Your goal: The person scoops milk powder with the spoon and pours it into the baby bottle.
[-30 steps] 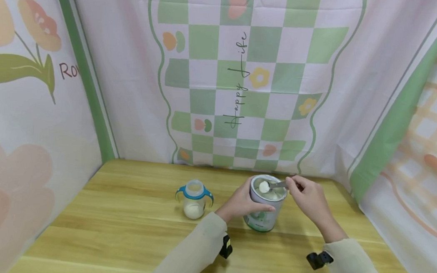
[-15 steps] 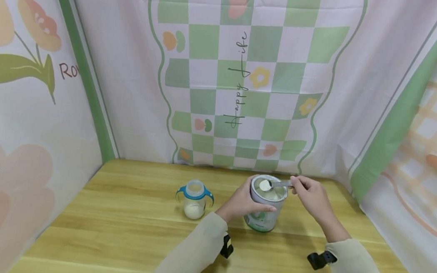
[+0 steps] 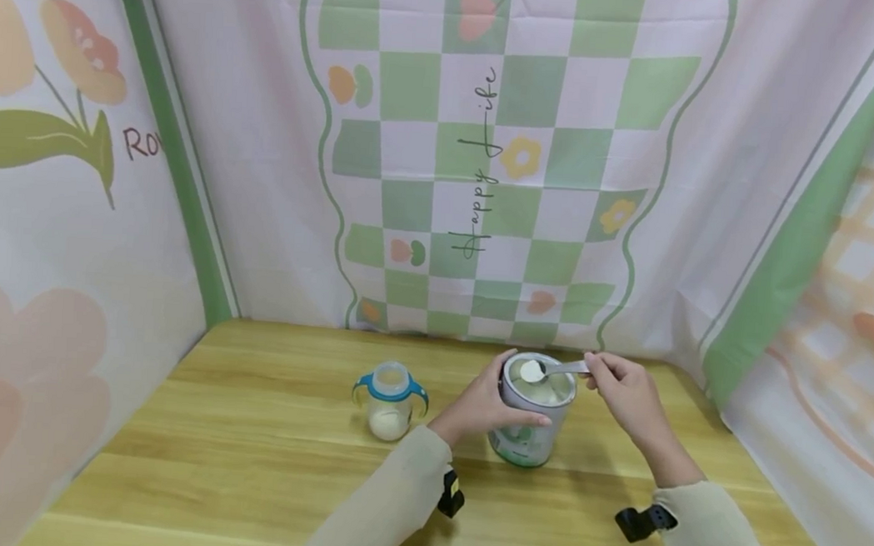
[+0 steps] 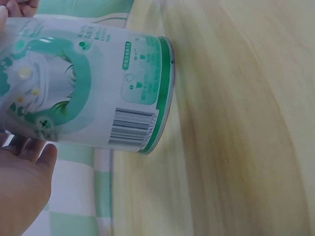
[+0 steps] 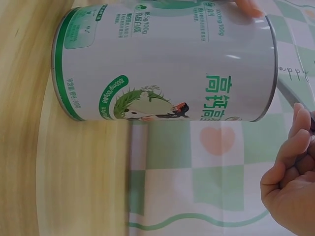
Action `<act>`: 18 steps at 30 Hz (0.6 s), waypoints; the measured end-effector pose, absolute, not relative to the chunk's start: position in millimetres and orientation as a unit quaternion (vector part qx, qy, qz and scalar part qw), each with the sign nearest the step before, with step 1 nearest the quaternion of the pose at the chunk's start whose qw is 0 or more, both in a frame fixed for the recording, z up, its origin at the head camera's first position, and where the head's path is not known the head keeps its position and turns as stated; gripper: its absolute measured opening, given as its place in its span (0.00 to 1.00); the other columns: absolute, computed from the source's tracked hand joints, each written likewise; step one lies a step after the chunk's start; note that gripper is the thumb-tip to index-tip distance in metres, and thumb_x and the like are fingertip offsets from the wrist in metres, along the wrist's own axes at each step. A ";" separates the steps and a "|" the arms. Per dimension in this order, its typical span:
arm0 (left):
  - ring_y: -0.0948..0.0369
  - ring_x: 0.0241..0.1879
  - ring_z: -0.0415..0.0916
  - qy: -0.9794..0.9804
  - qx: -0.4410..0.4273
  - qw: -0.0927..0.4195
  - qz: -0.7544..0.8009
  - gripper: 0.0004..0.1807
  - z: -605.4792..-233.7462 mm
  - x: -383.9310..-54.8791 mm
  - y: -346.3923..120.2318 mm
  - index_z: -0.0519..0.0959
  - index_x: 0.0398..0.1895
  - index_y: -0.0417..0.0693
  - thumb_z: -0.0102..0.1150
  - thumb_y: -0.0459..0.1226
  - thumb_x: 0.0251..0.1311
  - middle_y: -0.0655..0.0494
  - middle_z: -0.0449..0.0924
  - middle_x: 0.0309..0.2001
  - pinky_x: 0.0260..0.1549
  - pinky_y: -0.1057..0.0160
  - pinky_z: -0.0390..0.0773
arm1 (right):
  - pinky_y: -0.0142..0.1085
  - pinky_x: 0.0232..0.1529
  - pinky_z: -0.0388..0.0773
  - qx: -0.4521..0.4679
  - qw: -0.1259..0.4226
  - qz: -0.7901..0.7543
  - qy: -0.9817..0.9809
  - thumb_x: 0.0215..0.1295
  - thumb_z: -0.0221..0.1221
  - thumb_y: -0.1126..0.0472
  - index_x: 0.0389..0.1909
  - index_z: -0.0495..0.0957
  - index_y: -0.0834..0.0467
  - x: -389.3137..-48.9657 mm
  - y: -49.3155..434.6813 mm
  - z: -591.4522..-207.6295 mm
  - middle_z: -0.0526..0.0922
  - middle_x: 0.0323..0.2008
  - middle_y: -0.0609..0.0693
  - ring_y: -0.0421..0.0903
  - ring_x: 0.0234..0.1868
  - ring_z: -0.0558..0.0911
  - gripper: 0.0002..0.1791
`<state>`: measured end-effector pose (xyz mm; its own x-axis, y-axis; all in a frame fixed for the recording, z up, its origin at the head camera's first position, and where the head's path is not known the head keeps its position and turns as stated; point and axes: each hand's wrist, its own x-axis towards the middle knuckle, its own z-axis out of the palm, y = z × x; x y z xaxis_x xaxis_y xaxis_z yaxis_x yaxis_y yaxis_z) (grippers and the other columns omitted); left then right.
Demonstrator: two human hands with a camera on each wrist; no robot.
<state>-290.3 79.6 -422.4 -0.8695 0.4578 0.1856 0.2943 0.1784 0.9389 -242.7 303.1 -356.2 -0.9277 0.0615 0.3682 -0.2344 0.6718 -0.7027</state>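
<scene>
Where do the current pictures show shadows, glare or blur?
Head: soft shadows on the nearer part of the yellowish wooden table; right wrist: a glare streak on the white-and-green cylindrical can; left wrist: its small print looks blurred.

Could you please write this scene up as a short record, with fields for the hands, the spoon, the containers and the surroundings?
Left hand: grips the side of the can
Right hand: pinches the handle of the spoon
Spoon load: white powder, seen against the can's open mouth; exact height unclear
Bottle: upright, left of the can, blue two-handled collar, pale contents low inside
Surface: wood-grain table
Backdrop: green-and-white checked cloth reading "Happy Life"
</scene>
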 end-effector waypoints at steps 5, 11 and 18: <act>0.64 0.65 0.64 0.770 0.248 0.066 0.584 0.61 -418.7 -289.6 73.4 0.51 0.80 0.56 0.80 0.52 0.46 0.63 0.64 0.70 0.61 0.54 0.68 | 0.36 0.25 0.69 0.047 0.180 0.410 -0.893 0.78 0.48 0.43 0.37 0.82 0.63 -242.0 304.8 -355.1 0.81 0.29 0.53 0.44 0.27 0.72 0.27; 0.63 0.67 0.62 0.773 0.251 0.067 0.578 0.60 -413.0 -287.9 69.3 0.52 0.80 0.55 0.80 0.52 0.46 0.63 0.63 0.71 0.63 0.52 0.66 | 0.36 0.24 0.68 0.048 0.179 0.419 -0.889 0.78 0.49 0.44 0.34 0.81 0.62 -242.5 305.8 -353.4 0.80 0.28 0.52 0.44 0.27 0.71 0.26; 0.61 0.69 0.62 0.767 0.263 0.065 0.581 0.56 -407.7 -288.2 63.7 0.56 0.79 0.56 0.79 0.50 0.48 0.64 0.63 0.71 0.66 0.48 0.63 | 0.36 0.24 0.67 0.051 0.177 0.428 -0.885 0.78 0.49 0.44 0.34 0.81 0.62 -242.8 304.1 -350.7 0.79 0.27 0.50 0.43 0.26 0.71 0.26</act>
<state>-288.2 63.7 -407.7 -0.8533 0.4789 0.2060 0.3280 0.1860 0.9262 -242.8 304.1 -350.7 -0.9321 0.0622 0.3569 -0.2415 0.6277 -0.7400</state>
